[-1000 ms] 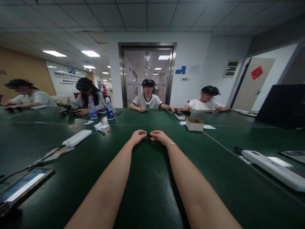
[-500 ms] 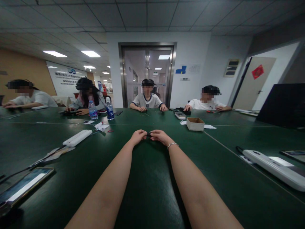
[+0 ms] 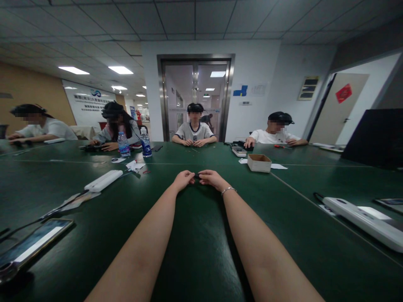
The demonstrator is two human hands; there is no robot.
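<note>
Both hands' fingers [image 3: 190,176] around small dark object [image 3: 197,176].

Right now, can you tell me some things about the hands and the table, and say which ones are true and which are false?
1. The left hand and right hand pinch a small black object between them. True.
2. A bracelet sits on the left wrist. False: it is on the right wrist.
3. The small cardboard box stands on the green table. True.
4. Two water bottles stand right of the hands. False: they stand to the left.
</note>
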